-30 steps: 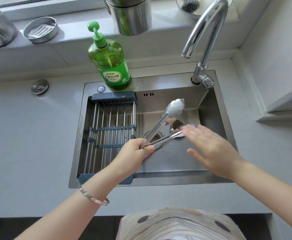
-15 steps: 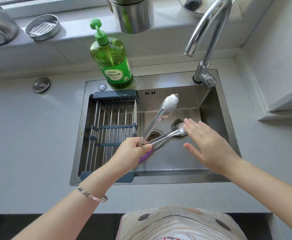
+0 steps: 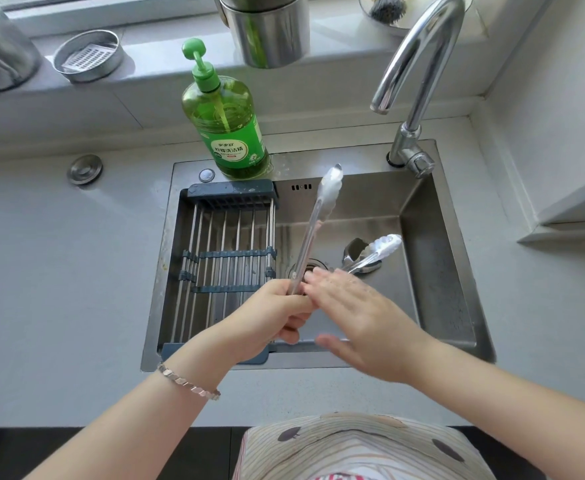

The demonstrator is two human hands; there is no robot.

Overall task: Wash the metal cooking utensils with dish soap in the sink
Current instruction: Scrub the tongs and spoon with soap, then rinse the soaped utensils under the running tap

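My left hand [image 3: 270, 317] grips the hinge end of a pair of metal tongs [image 3: 315, 223] over the steel sink [image 3: 436, 271]. One tong arm points up toward the back wall; the other arm [image 3: 377, 251] reaches right, its soapy tip above a metal spoon [image 3: 355, 252] lying on the sink floor. My right hand [image 3: 357, 320] lies flat with straight fingers on the lower tong arm close to my left hand. A green dish soap bottle [image 3: 228, 123] with a pump stands on the sink's back rim.
A drying rack [image 3: 228, 258] with a dark frame spans the sink's left half. The faucet [image 3: 416, 67] arches over the back right, with no water running. A steel canister [image 3: 270, 29], a round metal dish [image 3: 88, 57] and a brush sit on the window ledge.
My right hand slid from the lower tong tip down along the arm toward my left hand. The upper tong arm swung more upright.
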